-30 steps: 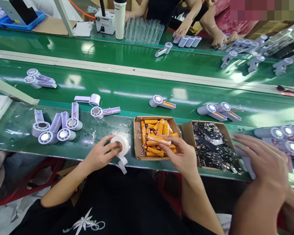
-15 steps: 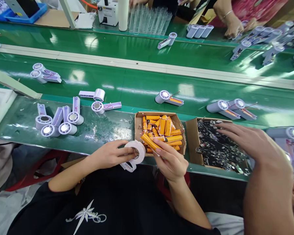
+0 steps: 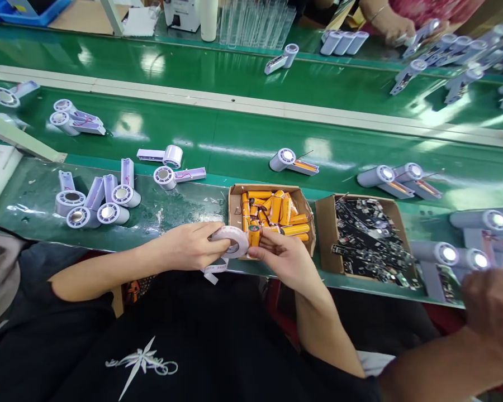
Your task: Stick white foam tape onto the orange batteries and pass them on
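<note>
My left hand (image 3: 197, 245) is closed round a roll of white tape (image 3: 240, 241), its fingers through the core. A loose printed strip of the tape (image 3: 216, 268) hangs below the fingers. Right beside the roll, my right hand (image 3: 283, 257) grips an orange cylindrical battery (image 3: 254, 235) between thumb and fingers, one end turned up toward me. Whether battery and tape touch, I cannot tell. Behind both hands stands a cardboard box (image 3: 311, 218) with many more orange batteries (image 3: 277, 207), some with thin wires.
A second cardboard box (image 3: 326, 240) of small circuit boards (image 3: 369, 234) stands to the right. A co-worker's hand (image 3: 492, 312) is near the right edge. Lilac fan housings (image 3: 113, 213) lie on the bench at left, others (image 3: 283, 159) on the green conveyor belt (image 3: 218, 134).
My right hand has turned the battery from lying slantwise to end-up and brought it beside the tape roll. The co-worker's hand has left the circuit-board box, moving right and toward me.
</note>
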Tool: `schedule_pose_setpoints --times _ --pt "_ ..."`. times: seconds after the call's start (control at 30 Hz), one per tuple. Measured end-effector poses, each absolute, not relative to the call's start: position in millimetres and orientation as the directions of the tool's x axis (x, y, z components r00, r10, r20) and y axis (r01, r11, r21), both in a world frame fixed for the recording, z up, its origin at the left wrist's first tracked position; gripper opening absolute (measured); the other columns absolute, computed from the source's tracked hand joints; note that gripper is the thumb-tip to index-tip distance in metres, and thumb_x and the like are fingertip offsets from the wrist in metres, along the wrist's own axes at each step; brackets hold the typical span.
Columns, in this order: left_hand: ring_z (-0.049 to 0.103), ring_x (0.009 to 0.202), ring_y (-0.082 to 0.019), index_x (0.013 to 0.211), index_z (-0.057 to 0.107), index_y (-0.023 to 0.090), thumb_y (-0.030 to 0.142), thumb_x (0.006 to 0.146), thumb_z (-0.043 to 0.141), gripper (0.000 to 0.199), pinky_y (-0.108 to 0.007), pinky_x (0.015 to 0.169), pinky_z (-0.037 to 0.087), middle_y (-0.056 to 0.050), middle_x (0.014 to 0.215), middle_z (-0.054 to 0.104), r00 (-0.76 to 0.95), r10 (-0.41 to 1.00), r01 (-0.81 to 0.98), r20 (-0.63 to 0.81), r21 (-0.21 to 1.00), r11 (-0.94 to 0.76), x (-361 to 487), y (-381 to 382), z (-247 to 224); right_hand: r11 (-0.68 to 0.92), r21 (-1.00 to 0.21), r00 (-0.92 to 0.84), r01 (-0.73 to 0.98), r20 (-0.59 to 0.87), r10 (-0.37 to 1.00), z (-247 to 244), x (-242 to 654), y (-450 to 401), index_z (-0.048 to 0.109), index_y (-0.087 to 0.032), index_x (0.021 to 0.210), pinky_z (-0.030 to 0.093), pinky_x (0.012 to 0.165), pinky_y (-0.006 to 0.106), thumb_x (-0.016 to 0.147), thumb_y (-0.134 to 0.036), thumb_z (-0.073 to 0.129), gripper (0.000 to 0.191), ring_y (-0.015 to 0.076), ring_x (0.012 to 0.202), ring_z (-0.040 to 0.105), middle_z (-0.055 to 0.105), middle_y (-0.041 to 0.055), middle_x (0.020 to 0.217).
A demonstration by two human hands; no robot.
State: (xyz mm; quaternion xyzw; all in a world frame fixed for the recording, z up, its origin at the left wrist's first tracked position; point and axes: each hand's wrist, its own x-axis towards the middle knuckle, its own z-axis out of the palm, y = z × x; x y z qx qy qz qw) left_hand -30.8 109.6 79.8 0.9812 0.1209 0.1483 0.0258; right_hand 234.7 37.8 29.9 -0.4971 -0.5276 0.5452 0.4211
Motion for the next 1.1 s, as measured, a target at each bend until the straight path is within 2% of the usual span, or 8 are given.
schedule_pose_setpoints --times 0.2,0.37,0.47,0.57,0.73,0.83,0.97,1.1 --pt "0.066 0.132 -0.033 0.118 0.073 0.018 0.015 0.103 0.061 0.019 -0.042 0.099 0.065 -0.007 0.098 0.073 0.797 0.389 0.405 0.461 0.069 -0.912 -11.4 92.2 66.5 0.213 -0.949 0.546 -0.234 0.053 0.836 13.1 165.6 31.8 0.064 -0.026 0.126 0.068 0.095 0.042 0.096 -0.043 0.078 0.037 0.0257 0.112 0.080 0.081 0.0108 0.123" --pt "0.071 0.124 -0.027 0.107 0.076 0.019 0.022 0.101 0.067 0.011 -0.038 0.105 0.064 -0.004 0.088 0.074 0.751 0.399 0.291 0.527 0.278 -0.915 -11.0 38.1 32.2 0.221 -0.966 0.444 -0.138 0.139 0.885 32.4 212.6 41.9 0.071 -0.025 0.120 0.070 0.084 0.036 0.097 -0.035 0.076 0.026 0.0229 0.097 0.082 0.082 0.0090 0.116" --pt "0.067 0.132 -0.031 0.110 0.076 0.019 0.024 0.098 0.073 0.014 -0.045 0.113 0.059 -0.005 0.100 0.078 0.799 0.469 0.348 0.377 0.346 -0.871 -38.7 35.5 14.5 0.427 -0.900 0.632 -0.084 0.283 0.721 49.9 264.5 55.0 0.075 -0.032 0.115 0.067 0.079 0.025 0.095 -0.031 0.079 0.021 0.0155 0.104 0.079 0.079 -0.0002 0.121" --pt "0.065 0.135 -0.032 0.118 0.076 0.019 0.037 0.097 0.076 0.028 -0.047 0.110 0.059 -0.006 0.111 0.080 0.758 0.603 0.512 0.249 0.347 -0.786 -73.1 67.9 4.3 0.370 -0.910 0.643 -0.189 0.170 0.747 49.1 277.5 63.9 0.076 -0.029 0.113 0.065 0.080 0.024 0.086 -0.030 0.088 0.029 0.0160 0.105 0.078 0.080 0.0001 0.118" --pt "0.064 0.130 -0.031 0.119 0.078 0.022 0.043 0.103 0.067 0.029 -0.055 0.118 0.047 -0.008 0.121 0.079 0.504 0.731 0.766 0.461 0.152 -0.624 -93.5 147.6 10.3 0.164 -0.903 0.465 -0.396 -0.043 0.884 24.7 239.5 65.0 0.065 -0.034 0.133 0.067 0.086 0.036 0.079 -0.031 0.094 0.061 0.0221 0.100 0.081 0.083 0.0029 0.112" --pt "0.055 0.137 -0.038 0.124 0.077 0.022 0.043 0.103 0.065 0.033 -0.068 0.123 0.034 -0.012 0.137 0.072 0.407 0.842 0.896 0.354 0.026 -0.444 -90.7 189.6 18.1 0.151 -0.899 0.441 -0.411 -0.051 0.896 19.3 233.3 58.5 0.065 -0.036 0.132 0.067 0.088 0.039 0.082 -0.033 0.092 0.057 0.0228 0.097 0.082 0.083 0.0022 0.112" --pt "0.059 0.123 -0.035 0.116 0.078 0.019 0.027 0.103 0.060 0.024 -0.052 0.100 0.055 -0.015 0.135 0.070 0.470 0.875 0.882 0.116 -0.100 -0.461 -88.4 215.2 25.1 0.165 -0.911 0.471 -0.378 -0.035 0.882 21.0 253.7 37.9 0.066 -0.036 0.130 0.064 0.099 0.047 0.083 -0.032 0.092 0.054 0.0240 0.103 0.082 0.084 0.0021 0.111" --pt "0.055 0.126 -0.032 0.117 0.078 0.020 0.011 0.098 0.058 0.029 -0.047 0.101 0.054 -0.014 0.138 0.066 0.669 0.730 0.744 0.143 -0.120 -0.658 -59.5 234.6 25.8 0.124 -0.950 0.485 -0.285 -0.031 0.874 24.8 270.7 27.2 0.062 -0.031 0.136 0.065 0.098 0.052 0.082 -0.031 0.092 0.062 0.0289 0.105 0.081 0.084 0.0056 0.104"
